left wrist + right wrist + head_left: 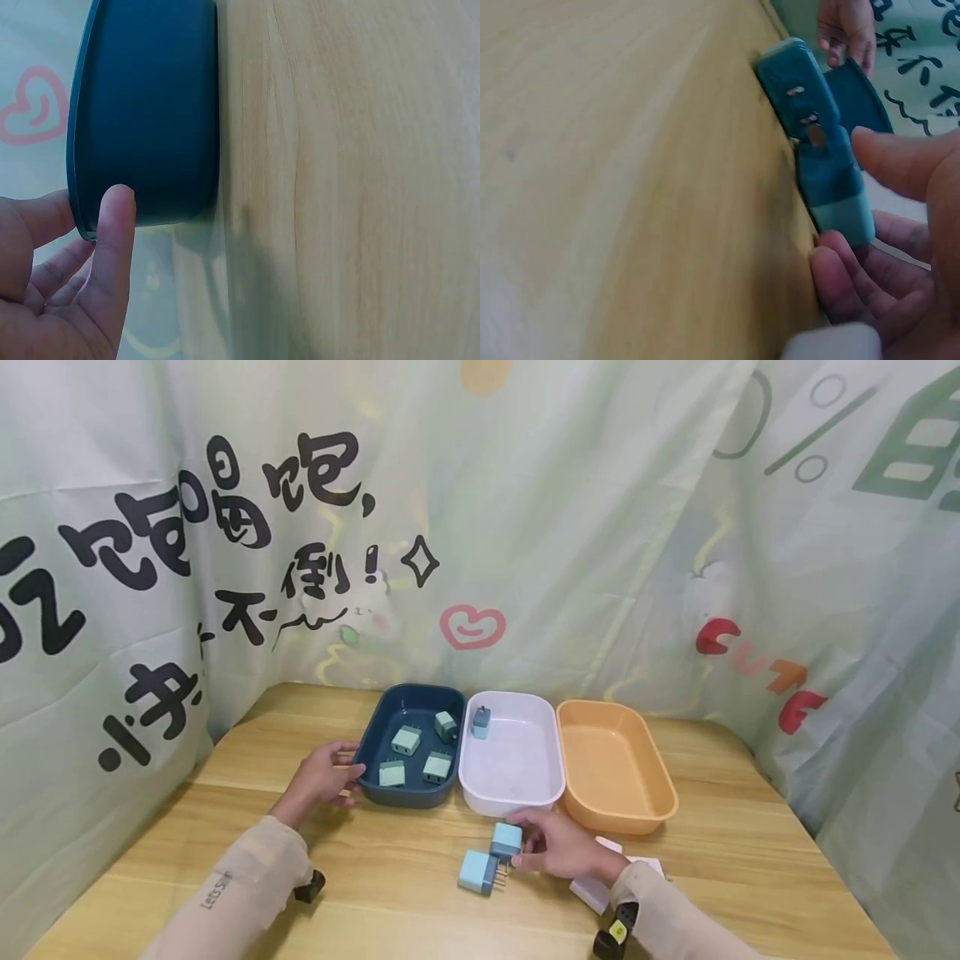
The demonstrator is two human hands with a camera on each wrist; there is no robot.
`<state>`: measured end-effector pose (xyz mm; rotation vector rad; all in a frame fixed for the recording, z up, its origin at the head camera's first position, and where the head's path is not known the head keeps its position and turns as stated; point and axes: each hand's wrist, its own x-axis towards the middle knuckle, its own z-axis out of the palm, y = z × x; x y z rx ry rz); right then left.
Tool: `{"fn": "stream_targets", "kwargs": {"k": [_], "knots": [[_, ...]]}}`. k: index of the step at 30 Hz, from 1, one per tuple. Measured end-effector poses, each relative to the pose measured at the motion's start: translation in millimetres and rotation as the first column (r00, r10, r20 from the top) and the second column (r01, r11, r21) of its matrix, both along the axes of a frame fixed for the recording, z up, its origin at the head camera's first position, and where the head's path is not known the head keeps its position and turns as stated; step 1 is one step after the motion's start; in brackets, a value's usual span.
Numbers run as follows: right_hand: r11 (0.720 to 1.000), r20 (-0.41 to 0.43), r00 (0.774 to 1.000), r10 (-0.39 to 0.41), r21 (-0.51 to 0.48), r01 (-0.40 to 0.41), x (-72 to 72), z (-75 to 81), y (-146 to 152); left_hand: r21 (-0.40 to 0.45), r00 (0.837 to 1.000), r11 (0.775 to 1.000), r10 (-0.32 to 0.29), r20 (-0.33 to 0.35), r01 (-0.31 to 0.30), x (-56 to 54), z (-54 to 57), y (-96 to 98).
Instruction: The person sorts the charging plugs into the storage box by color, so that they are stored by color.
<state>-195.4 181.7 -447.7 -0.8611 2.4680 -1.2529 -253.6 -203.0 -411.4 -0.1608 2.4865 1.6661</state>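
Note:
My right hand (558, 843) pinches a light-and-dark-blue charger plug (506, 839) just in front of the white tray (513, 802). In the right wrist view, the thumb lies against the dark part of this charger (844, 202), with fingertips at its lighter end. A second blue charger (477, 872) lies beside it on the table, metal prongs showing. My left hand (318, 781) touches the left front corner of the dark blue tray (408, 796), its fingers fairly straight. Several pale green chargers (406, 740) are in that tray. One blue charger (481, 722) stands in the white tray.
An orange tray (615, 760) stands right of the white one, all three side by side on the wooden table (390, 893). White chargers (592, 892) lie partly hidden under my right wrist. A printed curtain (525, 527) hangs behind the table.

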Motion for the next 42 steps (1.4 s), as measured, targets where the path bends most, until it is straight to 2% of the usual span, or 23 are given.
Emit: {"fn": "stream_targets", "kwargs": {"k": [4,10,28,42], "knots": [[0.998,-0.072,0.997,-0.026,0.05,0.029,0.3,-1.7,-4,-0.001,1.0,1.0,-0.001,-0.003,0.001,-0.2,-1.0,0.2],[0.995,-0.118,0.992,-0.048,0.082,0.058,1.5,-2.9,-5,0.001,1.0,1.0,0.0,-0.001,0.0,-0.6,-1.5,0.2],[0.996,-0.025,0.996,-0.08,0.044,0.081,5.6,3.9,-2,0.001,1.0,1.0,-0.005,0.01,0.005,-0.8,1.7,-1.0],[0.999,-0.036,0.999,-0.037,-0.003,0.037,7.6,13.4,-3,-0.016,1.0,1.0,-0.011,0.003,0.011,-0.2,1.8,-0.9]]}}
